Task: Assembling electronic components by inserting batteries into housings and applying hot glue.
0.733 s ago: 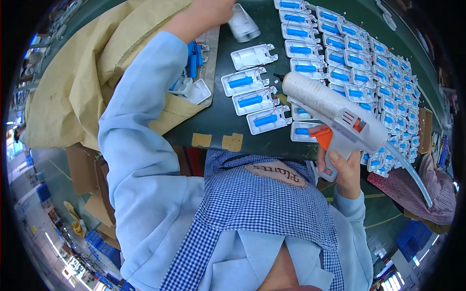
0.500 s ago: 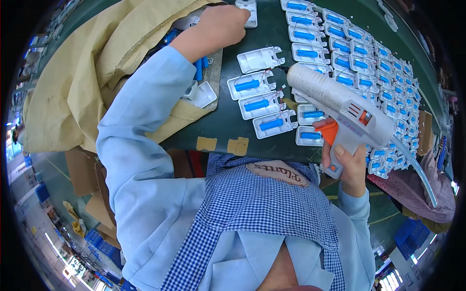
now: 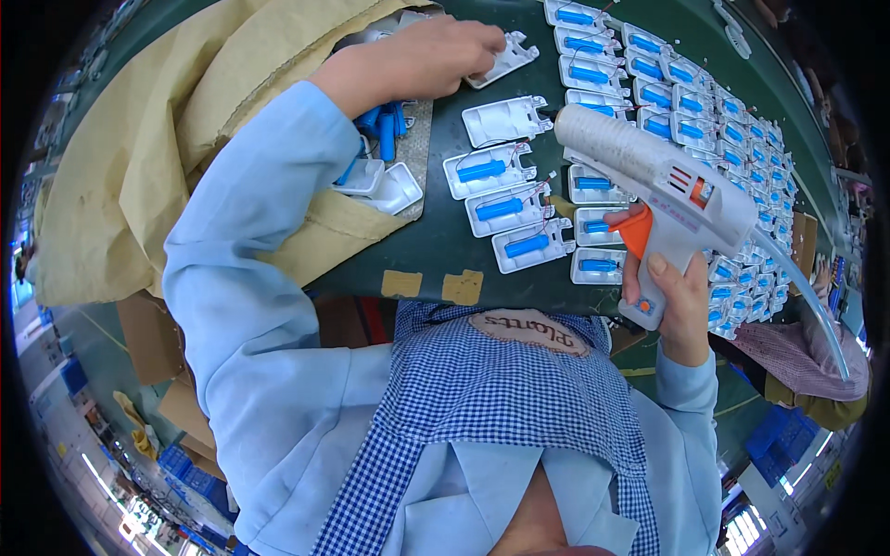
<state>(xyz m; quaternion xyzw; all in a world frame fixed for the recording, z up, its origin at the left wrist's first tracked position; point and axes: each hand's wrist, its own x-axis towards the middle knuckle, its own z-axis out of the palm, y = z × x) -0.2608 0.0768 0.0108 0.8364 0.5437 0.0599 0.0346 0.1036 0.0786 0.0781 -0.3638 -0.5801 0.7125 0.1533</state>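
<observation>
My left hand (image 3: 436,57) is at the far edge of the workspace, its fingers closed on a white plastic shell (image 3: 508,61), which is tilted. Below it on the table lies a bare white shell (image 3: 502,120); the glue gun's nozzle is beside that shell's right end. Nearer to me are several shells, each with a blue cylindrical battery (image 3: 481,171) and thin wires. My right hand (image 3: 684,301) grips a white hot glue gun (image 3: 691,190) by its handle, with the fingers around the orange trigger (image 3: 633,230). Whether the trigger is pressed I cannot tell.
Rows of battery-filled shells (image 3: 654,95) cover the right of the green table (image 3: 371,264). At left, a tan cloth (image 3: 139,176) partly covers loose blue batteries (image 3: 387,134) and white shells (image 3: 397,190). A clear hose-like glue stick (image 3: 805,292) trails from the gun. Cardboard boxes (image 3: 153,338) stand below.
The white shell at my left hand has come closer and to the right, turning at an angle. My right hand and the glue gun have shifted only slightly.
</observation>
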